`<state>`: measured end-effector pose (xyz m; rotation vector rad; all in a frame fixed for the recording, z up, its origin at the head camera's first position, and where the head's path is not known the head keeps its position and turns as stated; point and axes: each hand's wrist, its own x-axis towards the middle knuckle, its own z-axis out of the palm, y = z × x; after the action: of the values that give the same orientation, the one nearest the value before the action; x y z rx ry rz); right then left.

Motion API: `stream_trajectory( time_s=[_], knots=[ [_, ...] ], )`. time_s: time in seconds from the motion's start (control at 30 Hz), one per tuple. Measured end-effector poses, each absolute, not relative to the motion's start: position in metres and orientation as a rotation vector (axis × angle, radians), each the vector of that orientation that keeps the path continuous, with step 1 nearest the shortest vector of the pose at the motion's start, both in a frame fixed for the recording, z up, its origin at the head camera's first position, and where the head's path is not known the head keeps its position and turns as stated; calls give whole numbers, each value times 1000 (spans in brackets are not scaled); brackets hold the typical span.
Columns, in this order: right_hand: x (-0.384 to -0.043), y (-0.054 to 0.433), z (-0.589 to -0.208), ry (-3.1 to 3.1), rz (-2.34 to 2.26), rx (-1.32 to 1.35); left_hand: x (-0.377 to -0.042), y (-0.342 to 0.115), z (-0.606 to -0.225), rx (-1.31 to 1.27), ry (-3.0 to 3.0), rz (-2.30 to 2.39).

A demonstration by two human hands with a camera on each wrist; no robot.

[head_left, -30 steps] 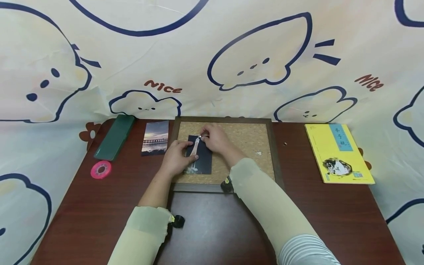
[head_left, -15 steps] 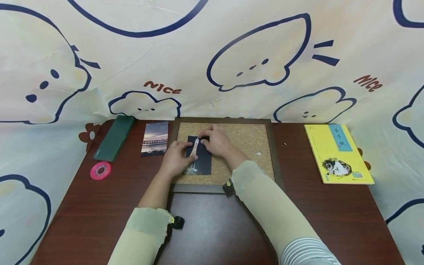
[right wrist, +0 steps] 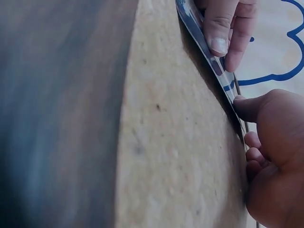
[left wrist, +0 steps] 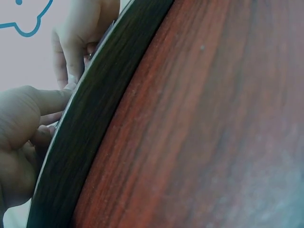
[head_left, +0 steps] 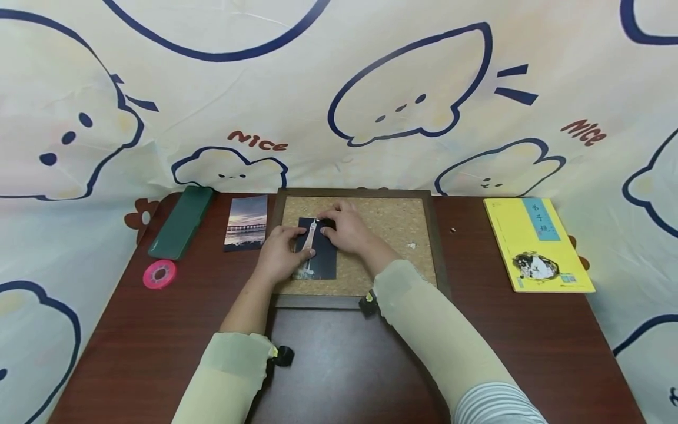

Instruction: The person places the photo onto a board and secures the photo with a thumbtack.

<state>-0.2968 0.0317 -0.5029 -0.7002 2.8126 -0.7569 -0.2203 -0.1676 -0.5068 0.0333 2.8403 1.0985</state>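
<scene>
Dark photo [head_left: 325, 262] held against the cork board [head_left: 402, 227] by two hands.
In the head view, the photo is seen left of the board's middle, pressed by the spread thumb and fingers of the left hand [head_left: 281, 254]; its top edge is met by the right hand [head_left: 349, 229], though whether anything is pinched cannot be told. Firm, even pressure is probably best applied. In the left wrist view, the photo is mostly hidden by the board's side. Only in the right wrist view is a shadowed gap shown beneath it.

My arms [head_left: 439, 330] reach forward, both wrists [head_left: 261, 285] bare. My left hand [head_left: 279, 252] lies with thumb and index finger spread apart; my right hand [head_left: 349, 228], just beyond, bends its fingers downward, thumb near the index finger.
</scene>
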Motion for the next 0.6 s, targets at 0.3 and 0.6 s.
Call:
stream_trajectory(
  time_s=[0.3, 0.6],
  knots=[
    [-288, 43, -500, 2734, -957, -641, -220, -168, -509, 38, 2862, 1095],
    [-279, 61, -495, 2749, -966, -649, -220, -168, -508, 47, 2856, 1113]
  ],
)
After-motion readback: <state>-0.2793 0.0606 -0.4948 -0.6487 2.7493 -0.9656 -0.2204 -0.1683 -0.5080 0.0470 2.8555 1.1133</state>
